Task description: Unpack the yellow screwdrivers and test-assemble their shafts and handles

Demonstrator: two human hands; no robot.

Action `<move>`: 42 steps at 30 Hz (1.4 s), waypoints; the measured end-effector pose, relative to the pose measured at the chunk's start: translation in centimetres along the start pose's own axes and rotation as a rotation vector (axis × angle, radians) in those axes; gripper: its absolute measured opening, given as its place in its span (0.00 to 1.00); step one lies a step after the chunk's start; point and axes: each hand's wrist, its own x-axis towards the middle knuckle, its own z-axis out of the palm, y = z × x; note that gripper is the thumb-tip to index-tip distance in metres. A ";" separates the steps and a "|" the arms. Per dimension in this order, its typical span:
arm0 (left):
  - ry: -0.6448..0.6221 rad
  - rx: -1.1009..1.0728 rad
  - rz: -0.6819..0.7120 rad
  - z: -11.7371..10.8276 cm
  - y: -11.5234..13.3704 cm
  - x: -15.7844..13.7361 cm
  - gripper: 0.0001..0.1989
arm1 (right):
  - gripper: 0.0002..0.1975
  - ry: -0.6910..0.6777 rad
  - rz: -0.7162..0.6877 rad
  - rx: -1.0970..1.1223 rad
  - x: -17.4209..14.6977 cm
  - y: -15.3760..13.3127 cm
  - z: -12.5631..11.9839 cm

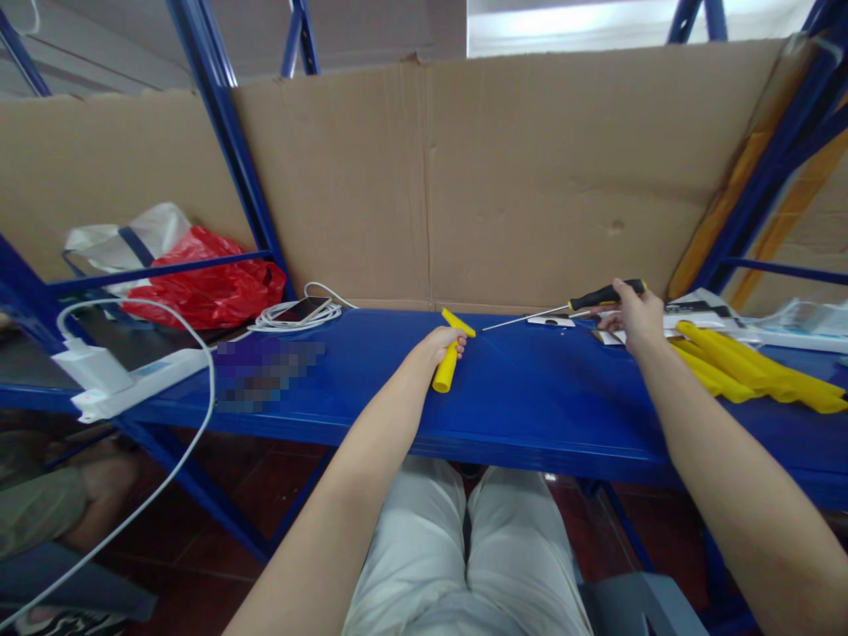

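My left hand [450, 343] is closed around a yellow T-shaped plastic piece [443, 375]; its round handle points toward me and its flat crosspiece shows beyond my fingers. In my right hand [637, 316] is a long screwdriver [538, 318] with a black and yellow handle. Its thin shaft points left, and the tip is a short gap to the right of the yellow piece. Several more yellow plastic pieces [761, 362] lie in a pile beside my right wrist. Behind that hand are papers or packaging [702, 309] on the blue bench [523, 402].
A cardboard sheet [530, 177] stands along the back between blue metal posts [225, 132]. To the left are a coiled white cable [282, 320], a phone [305, 308], a red plastic bag [205, 283] and a power strip [146, 380]. Another person's leg [99, 495] shows at the lower left.
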 end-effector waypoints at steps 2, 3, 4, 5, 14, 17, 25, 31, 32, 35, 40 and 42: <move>0.003 0.023 0.008 -0.1 0.0 0.0 0.10 | 0.05 0.020 0.019 0.028 -0.1 -0.1 0.1; 0.003 0.030 0.011 -0.1 0.0 0.1 0.11 | 0.05 0.033 0.022 0.041 -0.1 -0.1 0.2; 0.001 0.035 0.013 -0.1 0.0 0.1 0.11 | 0.05 0.045 0.020 0.054 -0.1 -0.1 0.3; 0.000 0.038 0.012 -0.1 0.0 0.1 0.11 | 0.06 0.063 0.015 0.069 0.0 -0.1 0.4; 0.008 0.087 -0.015 0.1 0.2 0.1 0.09 | 0.06 0.167 0.017 0.256 0.6 -0.1 0.3; 0.006 0.090 -0.012 0.1 0.2 -0.1 0.08 | 0.06 0.180 0.045 0.307 0.6 -0.3 0.2; -0.001 0.089 -0.008 0.4 0.4 -0.9 0.08 | 0.06 0.109 0.088 0.339 0.2 -0.6 0.4; -0.010 0.078 0.004 0.7 0.4 -1.4 0.10 | 0.06 0.091 0.062 0.322 0.1 -0.4 0.5; -0.011 0.076 0.005 0.7 0.4 -1.4 0.11 | 0.06 0.089 0.060 0.320 0.1 -0.4 0.5; -0.009 0.072 0.012 0.7 0.4 -1.4 0.11 | 0.06 0.095 0.050 0.320 0.4 -0.2 0.4; -0.004 0.073 0.008 0.7 0.4 -1.4 0.10 | 0.06 0.109 0.040 0.326 0.7 0.0 0.4; -0.003 0.073 0.007 0.7 0.4 -1.5 0.10 | 0.06 0.109 0.037 0.327 0.7 0.0 0.5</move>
